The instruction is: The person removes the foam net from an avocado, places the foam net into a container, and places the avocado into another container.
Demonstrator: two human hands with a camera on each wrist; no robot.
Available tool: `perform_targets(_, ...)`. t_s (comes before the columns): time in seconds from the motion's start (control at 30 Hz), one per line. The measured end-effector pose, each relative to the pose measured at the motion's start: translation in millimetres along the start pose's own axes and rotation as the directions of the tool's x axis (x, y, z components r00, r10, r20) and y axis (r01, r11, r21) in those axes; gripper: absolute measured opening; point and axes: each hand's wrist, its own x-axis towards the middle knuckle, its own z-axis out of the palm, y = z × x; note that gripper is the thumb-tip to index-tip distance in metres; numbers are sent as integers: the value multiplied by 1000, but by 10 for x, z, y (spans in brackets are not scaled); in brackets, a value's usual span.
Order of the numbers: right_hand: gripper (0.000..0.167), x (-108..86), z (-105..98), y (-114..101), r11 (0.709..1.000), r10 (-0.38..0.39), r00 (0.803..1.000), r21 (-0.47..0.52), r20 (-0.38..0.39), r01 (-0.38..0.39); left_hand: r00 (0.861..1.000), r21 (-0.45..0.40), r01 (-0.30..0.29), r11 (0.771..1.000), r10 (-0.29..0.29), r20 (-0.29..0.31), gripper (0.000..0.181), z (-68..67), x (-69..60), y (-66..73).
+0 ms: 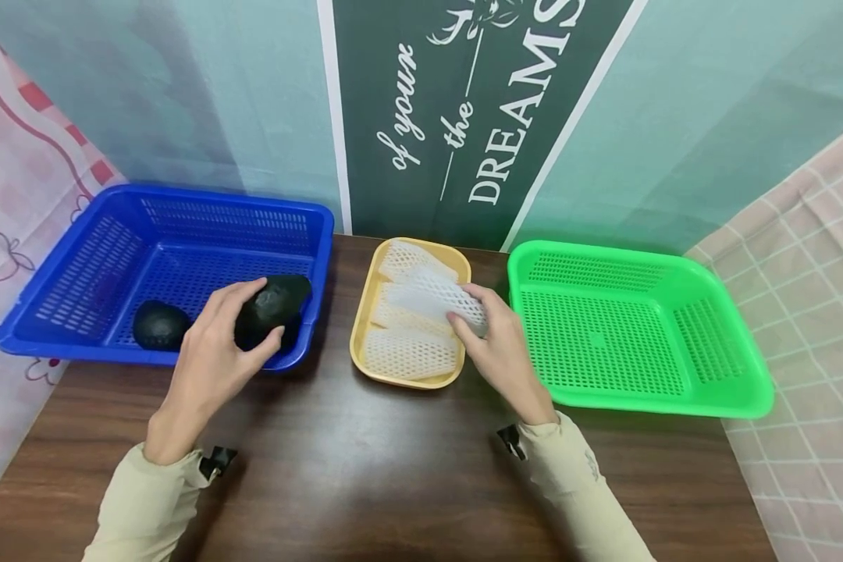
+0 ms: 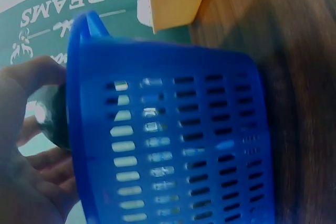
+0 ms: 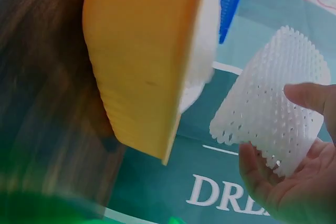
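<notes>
My left hand (image 1: 211,347) grips a dark avocado (image 1: 274,303) at the right front corner of the blue basket (image 1: 323,257). Thumb and fingers curl round opposite sides of the fruit. Another avocado (image 1: 160,325) lies inside the basket, left of the hand. A dark shape under the held fruit is mostly hidden. In my right hand (image 1: 500,343) a white foam net sleeve (image 1: 432,293) is pinched between thumb and fingers, above the yellow tray (image 1: 360,332). The right wrist view shows this sleeve (image 3: 273,98) raised clear of the tray. Further foam sleeves (image 1: 410,353) lie in the tray.
A green basket (image 1: 734,351) stands on the right, close beside the right hand. The brown tabletop (image 1: 365,468) stretches in front. Behind are a printed cloth backdrop (image 1: 253,101) and, on the right, a pink checked cloth (image 1: 808,312).
</notes>
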Motion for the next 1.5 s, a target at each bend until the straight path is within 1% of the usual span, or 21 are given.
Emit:
perform_targets(0.17,39,74,116,63,999,36,997,-9,75,-35,997,71,79,994,-80,20,65,-5,84,-81)
perform_targets(0.27,40,121,173,103,999,35,994,-13,99,-34,988,99,138,985,-145,61,64,2,167,-109)
perform_targets(0.33,41,143,205,131,999,36,993,-21,112,-34,977,117,180,977,-192,98,64,16,228,-125)
perform_targets(0.43,46,153,239,168,999,42,990,-30,137,-39,957,140,235,962,-255,142,64,38,307,-156)
perform_targets(0.63,54,131,278,233,999,44,985,-35,169,-39,920,159,313,936,-340,195,64,85,406,-271)
perform_targets(0.7,57,127,286,253,999,38,984,-25,172,-34,912,151,325,933,-352,210,63,100,430,-308)
perform_targets(0.83,60,120,288,293,1000,19,986,-18,164,-16,902,127,334,934,-356,243,61,123,475,-362)
perform_targets(0.93,58,104,272,315,999,10,990,-32,143,-6,890,131,341,931,-365,274,61,145,504,-387)
perform_targets(1.13,46,72,230,338,999,-26,996,-34,82,29,852,177,366,914,-405,331,61,172,531,-405)
perform_targets(1.3,43,46,189,342,999,-20,997,-40,75,24,808,201,402,893,-449,381,63,182,545,-415)
perform_targets(1.33,43,39,182,344,999,-15,997,-43,80,18,802,202,407,891,-454,388,62,187,545,-420)
perform_targets(1.37,43,32,177,345,999,-9,996,-45,84,13,798,203,409,890,-457,393,60,192,544,-423)
perform_targets(1.4,43,25,173,348,999,-9,996,-45,88,13,799,204,407,890,-455,394,58,197,541,-428)
perform_targets(1.5,43,9,166,356,999,-5,995,-48,95,9,806,206,390,897,-441,394,50,209,537,-438)
